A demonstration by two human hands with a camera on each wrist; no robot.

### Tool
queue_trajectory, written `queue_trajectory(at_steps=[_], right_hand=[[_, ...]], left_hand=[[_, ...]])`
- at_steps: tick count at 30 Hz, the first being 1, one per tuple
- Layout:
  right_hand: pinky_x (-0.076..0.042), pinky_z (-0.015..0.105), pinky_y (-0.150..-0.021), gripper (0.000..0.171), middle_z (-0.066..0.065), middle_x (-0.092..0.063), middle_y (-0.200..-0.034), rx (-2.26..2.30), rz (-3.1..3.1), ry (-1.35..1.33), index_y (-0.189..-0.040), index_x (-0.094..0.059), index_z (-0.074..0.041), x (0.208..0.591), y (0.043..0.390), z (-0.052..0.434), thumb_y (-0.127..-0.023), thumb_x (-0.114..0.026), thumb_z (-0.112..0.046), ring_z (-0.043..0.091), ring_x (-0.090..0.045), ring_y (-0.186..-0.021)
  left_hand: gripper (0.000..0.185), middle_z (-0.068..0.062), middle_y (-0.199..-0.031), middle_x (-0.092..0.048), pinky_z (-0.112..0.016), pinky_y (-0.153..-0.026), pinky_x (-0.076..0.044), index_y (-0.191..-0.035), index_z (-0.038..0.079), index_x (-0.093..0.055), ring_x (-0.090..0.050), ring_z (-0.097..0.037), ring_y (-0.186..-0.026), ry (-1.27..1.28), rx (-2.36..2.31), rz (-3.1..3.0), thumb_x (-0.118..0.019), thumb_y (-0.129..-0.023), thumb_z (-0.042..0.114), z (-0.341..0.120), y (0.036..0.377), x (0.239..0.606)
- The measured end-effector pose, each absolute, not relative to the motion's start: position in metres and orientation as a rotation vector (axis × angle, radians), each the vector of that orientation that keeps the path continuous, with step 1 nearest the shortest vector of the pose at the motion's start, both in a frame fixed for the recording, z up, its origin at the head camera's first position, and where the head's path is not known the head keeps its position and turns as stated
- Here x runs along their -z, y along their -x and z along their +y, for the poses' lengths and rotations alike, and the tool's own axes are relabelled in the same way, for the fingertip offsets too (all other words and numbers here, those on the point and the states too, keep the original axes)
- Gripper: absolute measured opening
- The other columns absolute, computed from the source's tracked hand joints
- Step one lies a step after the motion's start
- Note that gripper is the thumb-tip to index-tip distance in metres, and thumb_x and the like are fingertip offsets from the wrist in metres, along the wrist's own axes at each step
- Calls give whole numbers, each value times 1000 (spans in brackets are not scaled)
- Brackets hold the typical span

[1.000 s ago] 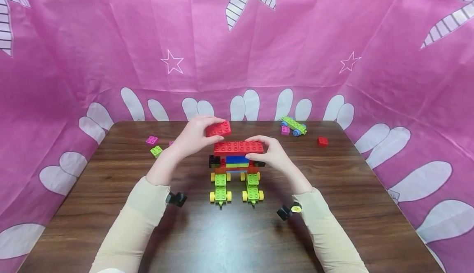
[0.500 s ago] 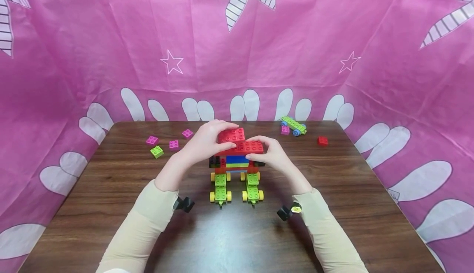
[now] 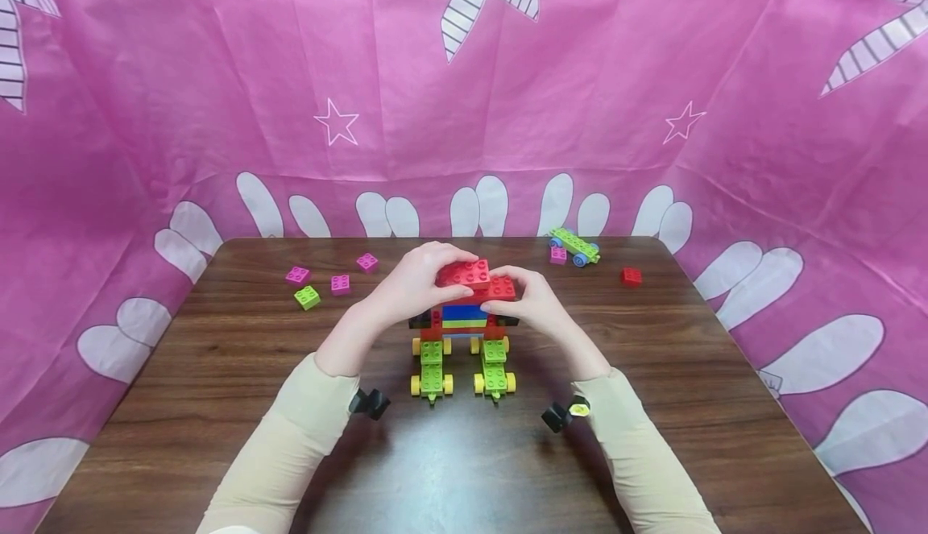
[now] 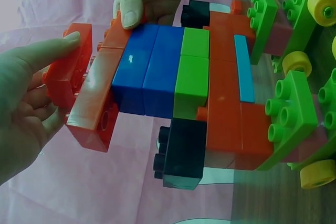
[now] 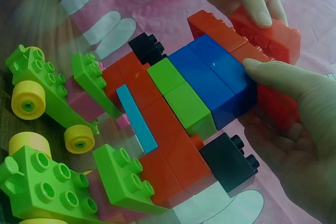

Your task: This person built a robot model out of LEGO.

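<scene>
A brick model (image 3: 464,320) stands mid-table on two green wheeled bases with yellow wheels (image 3: 432,371). It has blue (image 4: 149,69), green (image 4: 191,72), black (image 4: 181,153) and red layers under a long red top brick (image 3: 500,287). My left hand (image 3: 424,280) grips a smaller red brick (image 3: 464,273) and holds it against the studs of that top brick, left of centre. My right hand (image 3: 525,299) pinches the model's right end, its thumb (image 5: 268,74) on the blue layer. In the right wrist view the left hand's fingers (image 5: 257,3) wrap the small red brick (image 5: 268,32).
Loose pink bricks (image 3: 340,283) and a green brick (image 3: 307,296) lie at the back left. At the back right lie a green wheeled plate with blue wheels (image 3: 575,246), a pink brick (image 3: 558,254) and a red brick (image 3: 631,276). Pink cloth walls the table (image 3: 464,469).
My left hand has carried the small red brick rightward and down onto the model's long red top. The right hand has stayed on the model's right end.
</scene>
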State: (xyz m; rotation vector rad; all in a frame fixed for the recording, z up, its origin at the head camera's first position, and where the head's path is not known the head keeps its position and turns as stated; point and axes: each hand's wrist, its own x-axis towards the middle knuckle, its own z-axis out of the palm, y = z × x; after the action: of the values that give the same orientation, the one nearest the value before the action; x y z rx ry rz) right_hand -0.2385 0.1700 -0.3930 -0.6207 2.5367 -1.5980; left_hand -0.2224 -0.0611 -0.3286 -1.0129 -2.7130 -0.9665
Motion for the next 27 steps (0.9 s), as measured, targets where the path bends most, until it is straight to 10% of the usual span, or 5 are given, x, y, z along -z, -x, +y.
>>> queue_trajectory(at_steps=[27], right_hand=[[-56,32,-83,45,15,-68,-115,1606,2523,565,-122,-63,-5,395,243,170,-82,-79,-18,26,-63,-100]], left_hand=[[45,-9,-124,-67,-43,-99,-50,-128,10,-65,-59,-25,-116,1029,909,-2817,-75,-87,24,-55,232,332]])
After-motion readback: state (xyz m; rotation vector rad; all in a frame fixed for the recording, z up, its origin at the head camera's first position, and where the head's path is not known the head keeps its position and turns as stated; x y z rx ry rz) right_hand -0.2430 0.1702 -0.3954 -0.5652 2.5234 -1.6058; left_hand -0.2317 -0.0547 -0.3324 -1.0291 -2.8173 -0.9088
